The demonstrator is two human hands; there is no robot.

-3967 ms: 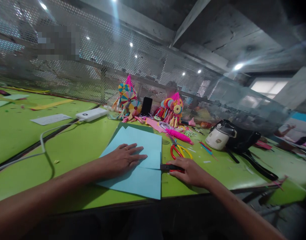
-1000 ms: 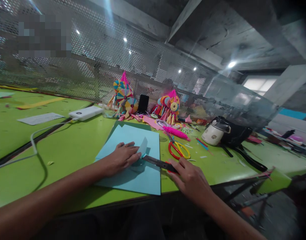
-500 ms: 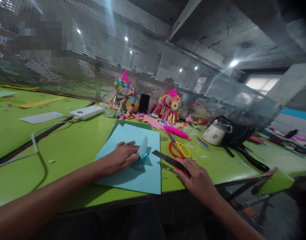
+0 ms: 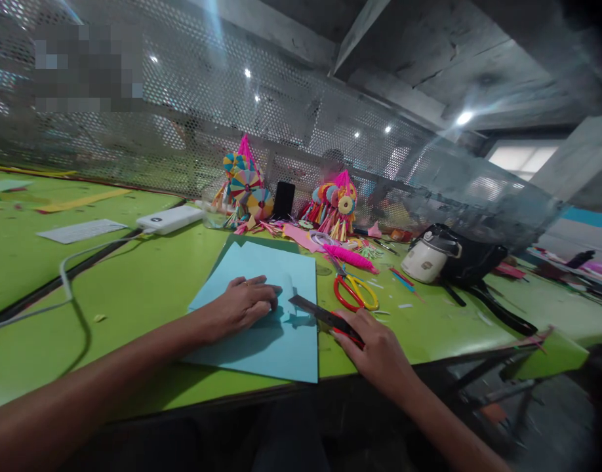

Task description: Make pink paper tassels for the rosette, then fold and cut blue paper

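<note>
A stack of light blue paper point(image 4: 261, 272) lies on the green table, over a dark green sheet point(image 4: 286, 245). My left hand point(image 4: 246, 305) rests on the paper with its fingers stretched out and slightly bent. A small folded piece of blue paper point(image 4: 291, 308), blurred, stands just beyond its fingertips. My right hand point(image 4: 374, 344) is closed round a red and black utility knife point(image 4: 325, 316). The wide dark blade points left, above the paper's right side and close to the small piece. Scissors point(image 4: 355, 292) with red and yellow handles lie behind the knife.
White power bank point(image 4: 168, 220) with a cable is at left. Paper ornaments point(image 4: 246, 183), a dark phone point(image 4: 284, 200) and a pink roll point(image 4: 353, 257) stand or lie at the back. A white kettle-like container point(image 4: 423, 257) and black bag point(image 4: 473, 262) are at right. A mesh partition point(image 4: 281, 124) rises behind.
My right hand has moved slightly left with the utility knife, bringing its blade over the paper. The small blue piece has shifted right, away from my left fingertips.
</note>
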